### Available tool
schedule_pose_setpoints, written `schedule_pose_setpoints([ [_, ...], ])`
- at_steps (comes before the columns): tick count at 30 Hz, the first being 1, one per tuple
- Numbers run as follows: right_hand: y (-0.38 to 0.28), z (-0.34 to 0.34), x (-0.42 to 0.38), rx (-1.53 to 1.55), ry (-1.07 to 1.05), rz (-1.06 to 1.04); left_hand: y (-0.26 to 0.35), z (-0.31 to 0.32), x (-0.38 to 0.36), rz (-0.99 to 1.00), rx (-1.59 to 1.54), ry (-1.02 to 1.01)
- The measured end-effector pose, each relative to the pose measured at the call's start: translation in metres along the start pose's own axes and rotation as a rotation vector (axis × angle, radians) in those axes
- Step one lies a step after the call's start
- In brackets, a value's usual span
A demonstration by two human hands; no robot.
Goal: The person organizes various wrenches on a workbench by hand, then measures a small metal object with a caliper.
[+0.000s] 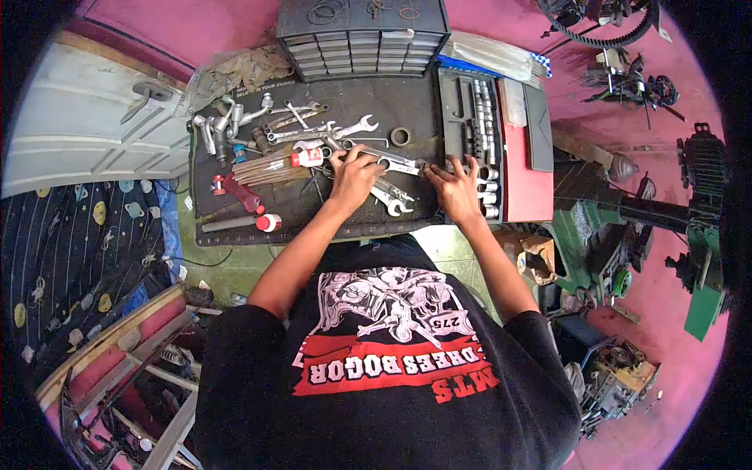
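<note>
A silver wrench (403,166) spans the gap between my two hands over the dark mat. My left hand (354,178) has its fingers bent around the wrench's ring end. At the other end, the fingers of my right hand (456,188) are curled and meet the wrench, beside a row of sockets (484,125); their exact grip is partly hidden. More wrenches (360,125) lie loosely beyond my left hand, and open-end wrenches (394,205) lie just in front of it. A bundle of brown rods with a red-and-white cap (270,166) is left of that hand.
A small drawer cabinet (364,51) stands at the mat's back. A metal ring (400,137) sits mid-mat. To the left are T-shaped metal tools (235,117) and a red-capped tube (268,223). The red socket case (526,184) is at right, near a green machine (583,235).
</note>
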State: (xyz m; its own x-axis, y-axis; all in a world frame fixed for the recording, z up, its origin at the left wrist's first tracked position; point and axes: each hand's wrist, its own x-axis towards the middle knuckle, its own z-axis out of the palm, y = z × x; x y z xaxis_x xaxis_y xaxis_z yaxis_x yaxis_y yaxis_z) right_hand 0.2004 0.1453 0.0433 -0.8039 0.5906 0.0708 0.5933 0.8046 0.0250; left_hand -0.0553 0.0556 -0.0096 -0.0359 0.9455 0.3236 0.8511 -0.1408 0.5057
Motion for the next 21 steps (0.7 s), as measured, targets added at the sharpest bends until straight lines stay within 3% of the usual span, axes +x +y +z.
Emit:
schedule_pose_setpoints([
  [10,-0.059,0.031,0.057,0.097,0.144,-0.059,-0.009,0.003,0.001,0.015,-0.018,-0.019],
  [21,-0.048,0.029,0.044,0.161,0.188,-0.1,-0.009,0.006,0.003,-0.047,-0.062,0.013],
])
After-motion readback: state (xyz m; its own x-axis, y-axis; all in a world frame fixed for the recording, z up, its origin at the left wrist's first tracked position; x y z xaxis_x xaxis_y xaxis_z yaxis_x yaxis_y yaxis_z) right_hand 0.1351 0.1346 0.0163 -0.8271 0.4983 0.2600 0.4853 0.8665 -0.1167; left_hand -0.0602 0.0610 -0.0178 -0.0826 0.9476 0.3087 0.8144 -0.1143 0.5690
